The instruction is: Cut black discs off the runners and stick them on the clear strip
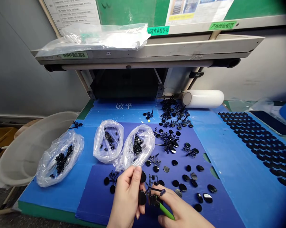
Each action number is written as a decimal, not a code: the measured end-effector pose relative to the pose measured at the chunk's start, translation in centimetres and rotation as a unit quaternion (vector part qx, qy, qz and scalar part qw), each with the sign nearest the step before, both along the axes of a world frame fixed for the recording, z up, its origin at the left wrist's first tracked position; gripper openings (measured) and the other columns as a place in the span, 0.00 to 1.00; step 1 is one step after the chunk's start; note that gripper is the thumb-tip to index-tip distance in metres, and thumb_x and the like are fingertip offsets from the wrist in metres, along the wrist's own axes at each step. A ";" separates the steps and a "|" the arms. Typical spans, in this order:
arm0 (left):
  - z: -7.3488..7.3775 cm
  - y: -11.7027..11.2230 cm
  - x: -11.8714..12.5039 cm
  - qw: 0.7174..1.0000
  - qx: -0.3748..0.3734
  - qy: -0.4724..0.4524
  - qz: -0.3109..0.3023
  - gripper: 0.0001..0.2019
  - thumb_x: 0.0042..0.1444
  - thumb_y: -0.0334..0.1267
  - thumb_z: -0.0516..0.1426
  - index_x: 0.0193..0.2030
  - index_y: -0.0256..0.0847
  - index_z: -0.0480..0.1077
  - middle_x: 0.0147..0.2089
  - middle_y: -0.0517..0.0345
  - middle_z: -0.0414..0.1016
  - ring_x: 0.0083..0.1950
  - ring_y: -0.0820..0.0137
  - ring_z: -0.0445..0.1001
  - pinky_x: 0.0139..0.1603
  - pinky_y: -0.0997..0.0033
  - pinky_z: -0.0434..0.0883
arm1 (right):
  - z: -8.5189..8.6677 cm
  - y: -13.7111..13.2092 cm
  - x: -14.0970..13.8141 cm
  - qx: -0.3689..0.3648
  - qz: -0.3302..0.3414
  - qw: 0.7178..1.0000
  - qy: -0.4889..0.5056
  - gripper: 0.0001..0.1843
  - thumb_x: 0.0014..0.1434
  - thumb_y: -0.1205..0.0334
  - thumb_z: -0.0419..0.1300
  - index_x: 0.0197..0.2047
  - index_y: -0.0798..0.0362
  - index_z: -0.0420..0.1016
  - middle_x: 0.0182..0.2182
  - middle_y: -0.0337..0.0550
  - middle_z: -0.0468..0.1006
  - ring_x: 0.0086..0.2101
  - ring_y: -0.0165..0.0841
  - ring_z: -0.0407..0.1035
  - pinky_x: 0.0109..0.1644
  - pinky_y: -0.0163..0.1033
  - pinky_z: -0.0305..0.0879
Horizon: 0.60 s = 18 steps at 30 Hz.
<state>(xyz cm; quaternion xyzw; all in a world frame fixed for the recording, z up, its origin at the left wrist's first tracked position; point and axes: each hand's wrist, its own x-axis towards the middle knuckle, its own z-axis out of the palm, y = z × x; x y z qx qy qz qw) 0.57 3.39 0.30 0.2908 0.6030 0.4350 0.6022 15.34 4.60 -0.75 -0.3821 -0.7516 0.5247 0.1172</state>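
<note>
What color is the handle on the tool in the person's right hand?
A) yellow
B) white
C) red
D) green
D. The tool sticking out of the right hand has a bright green handle, next to the left hand holding black oval parts.

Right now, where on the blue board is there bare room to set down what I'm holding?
Bare blue board shows behind the plastic bags, and a pale-blue strip runs between the loose black oval parts and the dark rows. It's crowded around the black sprues, your left hand, and your right hand with the green-handled cutters.
</note>
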 end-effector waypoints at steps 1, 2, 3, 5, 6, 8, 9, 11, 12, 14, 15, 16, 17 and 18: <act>0.0 0.0 0.0 1.000 -0.001 0.001 -0.005 0.19 0.51 0.54 0.48 0.23 0.39 0.55 0.16 0.71 0.59 0.07 0.85 0.55 0.03 0.90 0.43 | 0.0 0.1 0.0 -0.001 0.008 1.000 0.000 0.22 0.37 0.75 0.49 0.38 0.53 0.68 0.36 0.42 0.69 0.38 0.36 0.63 0.49 0.39 0.57; 0.0 0.1 0.0 1.000 -0.001 0.001 -0.010 0.19 0.51 0.54 0.48 0.22 0.39 0.55 0.16 0.71 0.59 0.07 0.85 0.55 0.03 0.90 0.43 | 0.0 0.2 0.1 -0.003 0.020 1.000 0.005 0.23 0.37 0.75 0.49 0.39 0.53 0.68 0.37 0.42 0.69 0.39 0.36 0.63 0.49 0.39 0.57; -0.1 0.1 0.0 1.000 -0.002 0.000 -0.014 0.19 0.51 0.54 0.48 0.22 0.39 0.55 0.17 0.71 0.59 0.07 0.85 0.55 0.03 0.90 0.43 | 0.1 0.3 0.1 -0.006 0.034 0.999 0.012 0.24 0.37 0.76 0.49 0.40 0.52 0.68 0.38 0.42 0.69 0.41 0.36 0.62 0.50 0.38 0.56; -0.1 0.2 0.0 1.000 -0.006 -0.002 -0.018 0.19 0.51 0.53 0.48 0.22 0.39 0.55 0.17 0.71 0.58 0.07 0.86 0.56 0.03 0.91 0.43 | 0.3 0.6 0.1 -0.013 0.049 0.998 0.026 0.28 0.36 0.77 0.48 0.42 0.50 0.68 0.40 0.40 0.69 0.44 0.36 0.61 0.51 0.36 0.54; -0.1 0.2 0.1 1.000 -0.009 -0.004 -0.019 0.19 0.51 0.53 0.49 0.22 0.39 0.55 0.17 0.71 0.58 0.07 0.86 0.56 0.03 0.91 0.43 | 0.3 0.7 0.1 -0.015 0.052 0.998 0.031 0.29 0.35 0.78 0.47 0.42 0.49 0.69 0.41 0.39 0.70 0.44 0.35 0.61 0.51 0.35 0.53; -0.1 0.4 0.1 1.000 -0.018 -0.011 -0.021 0.19 0.51 0.53 0.49 0.21 0.39 0.55 0.16 0.71 0.57 0.07 0.86 0.55 0.03 0.90 0.43 | 0.5 0.9 -0.1 -0.015 0.058 0.997 0.041 0.31 0.34 0.79 0.46 0.42 0.48 0.69 0.41 0.38 0.70 0.44 0.34 0.61 0.51 0.34 0.54; -0.2 0.4 0.1 0.999 -0.023 -0.015 -0.025 0.19 0.50 0.52 0.50 0.21 0.39 0.55 0.16 0.72 0.57 0.07 0.86 0.55 0.03 0.90 0.43 | 0.6 1.0 -0.2 -0.013 0.063 0.997 0.045 0.32 0.33 0.79 0.46 0.41 0.48 0.70 0.41 0.37 0.70 0.44 0.33 0.61 0.51 0.33 0.54; -0.3 0.5 0.1 0.999 -0.027 -0.024 -0.037 0.19 0.50 0.53 0.49 0.20 0.39 0.54 0.15 0.72 0.56 0.06 0.85 0.54 0.03 0.89 0.42 | 0.6 1.1 -0.3 -0.007 0.074 0.996 0.049 0.32 0.33 0.80 0.45 0.40 0.48 0.70 0.42 0.36 0.71 0.45 0.33 0.61 0.51 0.32 0.54; -0.3 0.6 0.0 0.998 -0.028 -0.027 -0.043 0.19 0.50 0.53 0.49 0.20 0.40 0.54 0.14 0.72 0.55 0.06 0.85 0.54 0.02 0.89 0.42 | 0.6 1.1 -0.4 -0.001 0.076 0.996 0.050 0.32 0.33 0.81 0.45 0.40 0.48 0.70 0.42 0.35 0.71 0.45 0.32 0.61 0.51 0.32 0.54; -0.4 0.7 0.0 0.998 -0.028 -0.033 -0.052 0.20 0.50 0.54 0.48 0.20 0.40 0.54 0.13 0.72 0.54 0.06 0.84 0.54 0.02 0.88 0.42 | 0.5 1.2 -0.4 0.009 0.074 0.996 0.052 0.32 0.34 0.82 0.45 0.41 0.48 0.70 0.41 0.34 0.71 0.46 0.32 0.61 0.51 0.32 0.53; -0.4 0.7 -0.1 0.998 -0.031 -0.034 -0.054 0.20 0.50 0.54 0.48 0.21 0.40 0.54 0.14 0.72 0.55 0.06 0.84 0.54 0.02 0.88 0.43 | 0.3 1.2 -0.4 0.013 0.071 0.996 0.052 0.32 0.34 0.82 0.45 0.41 0.48 0.70 0.41 0.34 0.71 0.45 0.32 0.61 0.52 0.32 0.53; -0.5 0.8 -0.1 0.997 -0.034 -0.036 -0.053 0.20 0.50 0.54 0.48 0.21 0.40 0.55 0.15 0.71 0.56 0.06 0.85 0.54 0.03 0.89 0.43 | 0.2 1.2 -0.4 0.016 0.066 0.996 0.051 0.32 0.34 0.82 0.45 0.41 0.48 0.70 0.41 0.35 0.71 0.45 0.32 0.61 0.51 0.32 0.53; -0.5 0.8 -0.1 0.997 -0.037 -0.038 -0.052 0.19 0.50 0.55 0.48 0.22 0.39 0.55 0.16 0.71 0.57 0.07 0.85 0.55 0.03 0.89 0.44 | 0.1 1.2 -0.3 0.017 0.060 0.997 0.048 0.32 0.34 0.82 0.45 0.41 0.48 0.69 0.41 0.35 0.71 0.44 0.31 0.62 0.51 0.33 0.54; -0.6 0.8 -0.1 0.997 -0.038 -0.039 -0.051 0.19 0.50 0.55 0.48 0.22 0.39 0.55 0.17 0.71 0.58 0.07 0.85 0.55 0.03 0.89 0.45 | 0.0 1.1 -0.3 0.019 0.054 0.997 0.043 0.31 0.34 0.82 0.45 0.41 0.49 0.69 0.40 0.36 0.71 0.42 0.31 0.63 0.50 0.33 0.55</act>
